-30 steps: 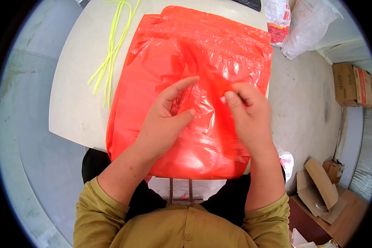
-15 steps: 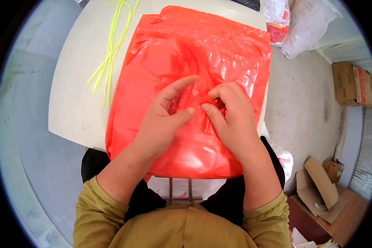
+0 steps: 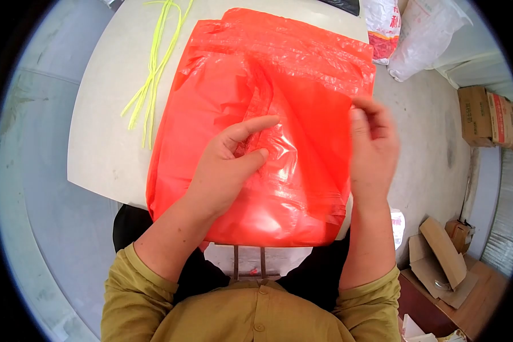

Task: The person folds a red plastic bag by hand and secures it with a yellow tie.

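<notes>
Red plastic sheeting point(image 3: 319, 134): layered pile, glossy, creased mid-left, on the pale table point(image 3: 105, 128); lower edge at six, by the wearer's lap. Clock centred on the pile.

Right hand point(image 3: 375, 142), three o'clock: thumb and fingers pinching a raised upper layer by its edge, drawn taut in a fold. Left hand point(image 3: 228, 162), between seven and eight: thumb and forefinger spread, nothing gripped; cannot tell whether the fingertips touch.

Judgement: film looks thin and clingy. Light pinch, low even pull, should spare tearing; left palm flat on the under-layers would likely stop creep.

Outward: yellow-green strings point(image 3: 152, 80) at ten, printed sack point(image 3: 382, 34) near two, cardboard boxes point(image 3: 487, 117) at three.
</notes>
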Action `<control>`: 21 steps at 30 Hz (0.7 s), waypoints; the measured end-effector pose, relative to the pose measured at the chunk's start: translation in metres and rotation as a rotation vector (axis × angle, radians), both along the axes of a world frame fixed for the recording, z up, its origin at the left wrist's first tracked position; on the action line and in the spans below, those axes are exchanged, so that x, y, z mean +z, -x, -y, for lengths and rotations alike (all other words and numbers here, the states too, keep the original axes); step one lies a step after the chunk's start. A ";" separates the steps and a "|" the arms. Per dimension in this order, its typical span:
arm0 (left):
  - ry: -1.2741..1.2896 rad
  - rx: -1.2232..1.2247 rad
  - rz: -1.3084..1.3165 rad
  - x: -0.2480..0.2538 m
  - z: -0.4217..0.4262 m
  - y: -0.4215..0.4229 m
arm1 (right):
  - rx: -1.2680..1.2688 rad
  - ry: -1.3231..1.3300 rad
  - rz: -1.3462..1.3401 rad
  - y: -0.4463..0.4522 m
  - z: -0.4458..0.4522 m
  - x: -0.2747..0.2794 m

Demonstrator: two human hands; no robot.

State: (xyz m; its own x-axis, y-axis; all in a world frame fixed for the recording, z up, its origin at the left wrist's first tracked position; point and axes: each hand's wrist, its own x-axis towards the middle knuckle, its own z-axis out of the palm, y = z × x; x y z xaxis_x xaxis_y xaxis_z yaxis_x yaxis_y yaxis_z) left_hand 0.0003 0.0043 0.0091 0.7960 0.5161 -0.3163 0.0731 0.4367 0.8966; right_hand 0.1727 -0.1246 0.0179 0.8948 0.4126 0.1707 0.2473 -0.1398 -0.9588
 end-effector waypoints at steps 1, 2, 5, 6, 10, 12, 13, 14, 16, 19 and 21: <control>-0.004 -0.001 -0.005 0.000 0.000 0.000 | 0.028 0.005 0.130 -0.003 0.003 0.002; -0.008 -0.003 -0.010 0.000 -0.001 0.000 | 0.055 0.009 0.261 -0.009 0.010 0.005; 0.029 -0.004 0.010 0.000 0.000 0.000 | 0.357 0.139 0.312 0.008 0.012 0.013; 0.013 0.014 0.021 0.000 0.000 0.000 | 0.479 0.212 0.288 0.020 0.003 0.017; 0.023 0.026 0.065 0.000 0.001 0.002 | 0.512 0.316 0.275 0.035 -0.009 -0.003; 0.030 0.021 0.085 -0.001 0.000 0.002 | 0.508 0.311 0.235 0.030 -0.009 -0.002; 0.021 0.022 0.091 -0.001 0.001 0.002 | 0.509 0.301 0.225 0.029 -0.009 -0.002; 0.013 0.021 0.097 -0.001 0.002 0.001 | 0.509 0.291 0.215 0.028 -0.009 -0.002; 0.013 0.016 0.092 -0.002 0.001 0.001 | 0.515 0.259 0.194 0.026 -0.008 -0.004; 0.024 0.021 0.078 -0.002 0.002 0.001 | 0.529 0.214 0.146 0.024 -0.006 -0.005; 0.045 0.022 0.068 -0.001 0.001 0.001 | 0.535 0.212 0.093 0.021 -0.004 -0.003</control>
